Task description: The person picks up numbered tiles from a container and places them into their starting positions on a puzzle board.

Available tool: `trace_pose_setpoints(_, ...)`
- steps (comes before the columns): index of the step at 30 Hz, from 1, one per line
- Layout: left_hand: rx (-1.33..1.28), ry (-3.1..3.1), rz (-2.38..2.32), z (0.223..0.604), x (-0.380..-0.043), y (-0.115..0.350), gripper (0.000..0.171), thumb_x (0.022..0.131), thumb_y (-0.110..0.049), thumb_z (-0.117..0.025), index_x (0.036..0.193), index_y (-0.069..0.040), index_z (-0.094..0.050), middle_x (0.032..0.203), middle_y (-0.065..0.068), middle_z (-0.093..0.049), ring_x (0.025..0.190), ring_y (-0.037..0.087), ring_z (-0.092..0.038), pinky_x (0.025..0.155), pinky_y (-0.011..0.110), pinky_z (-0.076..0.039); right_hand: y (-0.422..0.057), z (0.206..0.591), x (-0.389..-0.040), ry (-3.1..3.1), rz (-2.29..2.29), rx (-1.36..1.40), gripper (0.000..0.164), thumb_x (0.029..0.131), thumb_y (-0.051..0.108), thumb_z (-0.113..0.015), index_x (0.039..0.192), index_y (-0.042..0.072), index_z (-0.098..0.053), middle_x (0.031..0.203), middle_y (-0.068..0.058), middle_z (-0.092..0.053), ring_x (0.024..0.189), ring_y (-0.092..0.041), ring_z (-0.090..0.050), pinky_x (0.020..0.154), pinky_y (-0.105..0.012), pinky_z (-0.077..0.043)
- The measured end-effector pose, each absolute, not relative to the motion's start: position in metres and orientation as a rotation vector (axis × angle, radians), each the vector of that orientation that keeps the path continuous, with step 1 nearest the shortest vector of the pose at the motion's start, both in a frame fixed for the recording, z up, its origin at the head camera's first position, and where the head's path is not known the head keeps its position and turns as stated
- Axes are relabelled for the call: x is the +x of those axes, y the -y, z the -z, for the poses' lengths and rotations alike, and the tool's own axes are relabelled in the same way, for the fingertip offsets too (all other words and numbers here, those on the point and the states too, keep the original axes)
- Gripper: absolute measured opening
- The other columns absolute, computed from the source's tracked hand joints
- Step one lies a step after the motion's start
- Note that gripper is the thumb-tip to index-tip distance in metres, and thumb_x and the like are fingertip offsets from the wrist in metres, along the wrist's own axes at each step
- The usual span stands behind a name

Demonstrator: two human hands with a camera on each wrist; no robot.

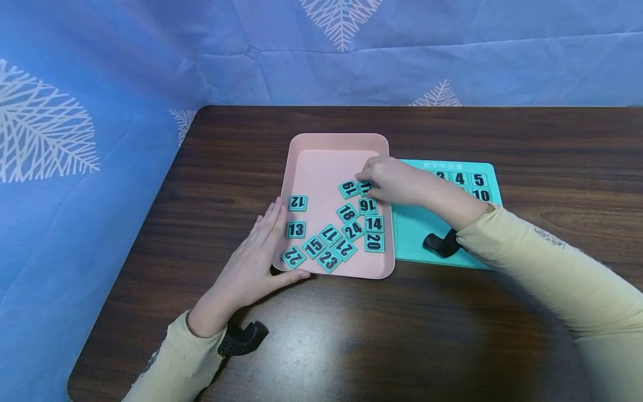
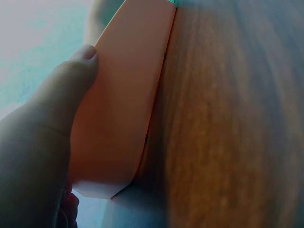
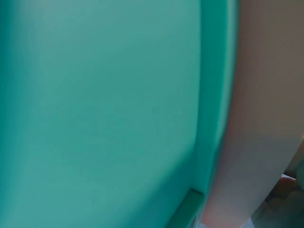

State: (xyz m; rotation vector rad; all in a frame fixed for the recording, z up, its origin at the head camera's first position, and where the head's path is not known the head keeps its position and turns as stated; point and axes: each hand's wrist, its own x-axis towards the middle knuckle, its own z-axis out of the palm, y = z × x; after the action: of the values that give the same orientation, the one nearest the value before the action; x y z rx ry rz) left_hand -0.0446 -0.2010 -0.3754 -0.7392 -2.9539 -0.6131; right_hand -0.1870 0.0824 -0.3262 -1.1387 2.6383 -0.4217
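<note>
A pink tray (image 1: pixel 321 146) holds several teal number tiles, among them 12 (image 1: pixel 298 202), 13 (image 1: pixel 296 229) and 19 (image 1: pixel 349 189). My left hand (image 1: pixel 253 259) rests against the tray's near left corner, fingers straight along its side and thumb along the front wall. In the left wrist view the thumb (image 2: pixel 78 71) touches the tray wall. At the tray's right side, my right hand (image 1: pixel 394 180) pinches a number tile (image 1: pixel 365 188) beside the 19; the fingers partly cover its number. The right wrist view shows neither that tile nor the fingertips clearly.
A teal number puzzle board (image 1: pixel 417 234) lies against the tray's right side, under my right forearm. Tiles such as 5 (image 1: pixel 479 180) and 10 (image 1: pixel 481 194) sit in its upper rows. Blue patterned cloth (image 1: pixel 281 72) hangs behind the dark wooden table (image 1: pixel 241 151).
</note>
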Motion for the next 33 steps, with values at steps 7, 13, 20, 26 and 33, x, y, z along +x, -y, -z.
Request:
trace_pose_setpoints(7, -0.753, 2.946, 0.597, 0.376, -0.045, 0.201, 0.112, 0.08, -0.072, -0.055, 0.154, -0.008, 0.0, 0.16, 0.004, 0.004, 0.145, 0.016, 0.0, 0.116, 0.04, -0.012, -0.083, 0.329, -0.184, -2.67, 0.458, -1.15, 0.03, 0.083, -0.001, -0.071, 0.112, -0.006, -0.066, 0.101, -0.018, -0.061, 0.093, -0.029, -0.054, 0.078, -0.039, -0.051)
trace_pose_setpoints(13, -0.756, 2.946, 0.602, 0.376, -0.045, 0.202, 0.112, 0.08, -0.072, -0.055, 0.154, -0.009, 0.001, 0.16, 0.004, 0.004, 0.145, 0.015, 0.0, 0.116, 0.041, -0.012, -0.085, 0.33, -0.183, -2.671, 0.546, -1.201, 0.03, 0.08, -0.002, -0.074, 0.109, -0.001, -0.066, 0.098, -0.015, -0.058, 0.088, -0.026, -0.051, 0.073, -0.038, -0.051)
trace_pose_setpoints(20, -0.756, 2.947, 0.601, 0.376, -0.045, 0.202, 0.113, 0.08, -0.072, -0.055, 0.153, -0.008, 0.002, 0.16, 0.004, 0.005, 0.145, 0.017, -0.001, 0.116, 0.041, -0.012, -0.086, 0.325, -0.179, -2.673, 0.613, -1.257, 0.012, 0.085, -0.003, -0.068, 0.092, 0.005, -0.062, 0.085, -0.008, -0.052, 0.076, -0.021, -0.045, 0.063, -0.034, -0.044)
trace_pose_setpoints(26, -0.759, 2.94, 0.609, 0.375, -0.044, 0.202, 0.113, 0.08, -0.071, -0.056, 0.153, -0.008, 0.001, 0.16, 0.004, 0.005, 0.145, 0.018, -0.002, 0.116, 0.041, -0.012, -0.088, 0.313, -0.17, -2.705, 0.698, -1.239, 0.009, 0.087, -0.003, -0.061, 0.089, 0.005, -0.059, 0.081, -0.005, -0.05, 0.07, -0.018, -0.042, 0.059, -0.031, -0.04)
trace_pose_setpoints(33, -0.759, 2.936, 0.614, 0.376, -0.044, 0.201, 0.112, 0.08, -0.071, -0.056, 0.153, -0.007, 0.0, 0.16, 0.004, 0.003, 0.145, 0.016, 0.0, 0.116, 0.04, -0.012, -0.098, 0.303, -0.161, -2.729, 0.808, -1.107, 0.009, 0.088, 0.0, -0.064, 0.091, 0.005, -0.057, 0.083, -0.004, -0.054, 0.076, -0.017, -0.05, 0.065, -0.033, -0.045)
